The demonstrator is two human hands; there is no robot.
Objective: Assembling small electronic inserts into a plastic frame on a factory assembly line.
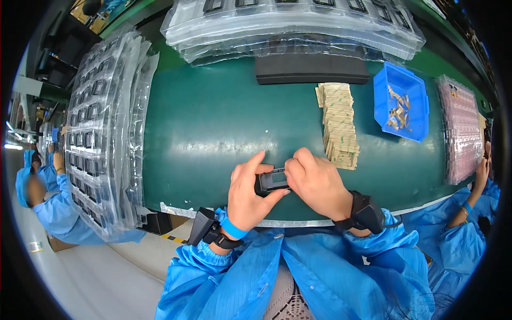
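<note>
A small black rectangular plastic frame (275, 180) with a window-like opening is held near the table's front edge. My left hand (247, 192) grips it from the left, thumb along the near side and fingers along the far side. Over the frame's right end, my right hand (317, 181) has its fingers pinched together, touching it. Whatever lies between those fingertips, if anything, is hidden. Just beyond my right hand, a long overlapping row of thin tan strips (338, 125) with green marks lies on the green table (213, 112).
A blue bin (380, 104) with scraps stands at the right, beside stacked pinkish trays (460, 130). Clear plastic trays of black parts are stacked at the left (106, 69) and back (298, 26). A long black box (312, 70) lies behind the strips. Co-workers sit on both sides.
</note>
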